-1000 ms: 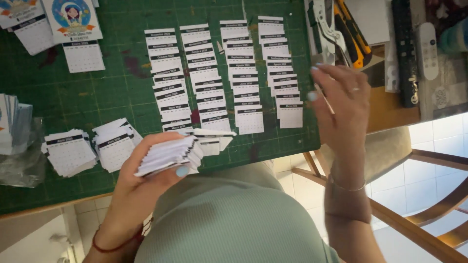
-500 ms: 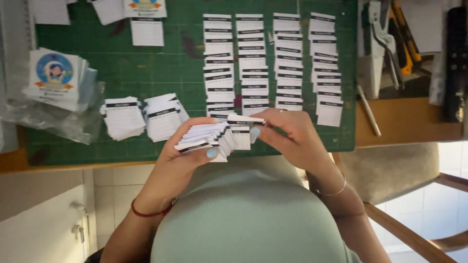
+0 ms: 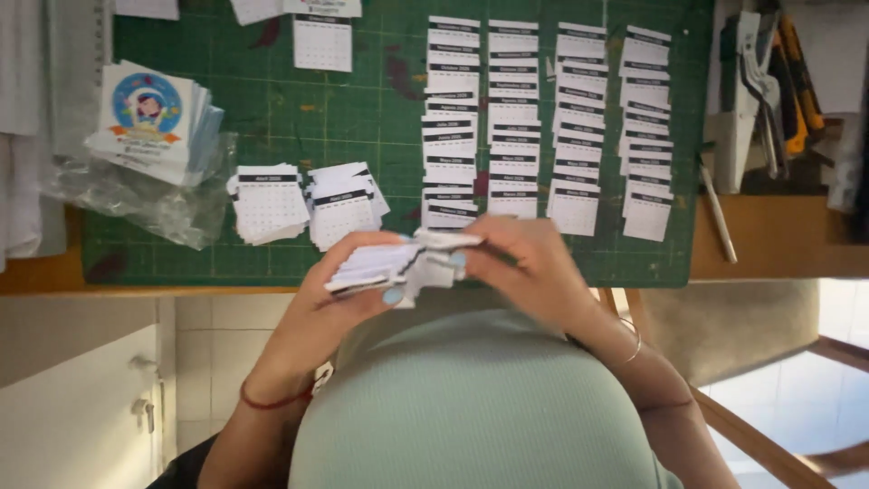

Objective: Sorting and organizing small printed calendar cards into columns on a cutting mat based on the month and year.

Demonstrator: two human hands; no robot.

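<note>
The green cutting mat (image 3: 362, 136) fills most of the desk, from nine o'clock across to two o'clock. On it, at twelve to one o'clock, four columns of small calendar slips (image 3: 548, 122) lie overlapped like shingles, each column running away from the body. At ten o'clock sit two loose piles of slips (image 3: 308, 204), and further out at nine o'clock a stack of printed cards (image 3: 149, 113) rests on crumpled clear plastic (image 3: 154, 204). Tools (image 3: 769, 81) crowd the two o'clock corner.

Near centre, at the mat's near edge, the left hand (image 3: 348, 290) cradles a thick fanned stack of slips (image 3: 394, 263), fingers curled under and thumb clamped against it. The right hand (image 3: 529, 267) closes its fingertips on the stack's top slip at its right end. The stack's long axis runs left to right, tilting slightly up toward three o'clock.

Judging by the four columns laid out and the thick stack in hand, the sorting looks well along, with many slips left to handle
</note>
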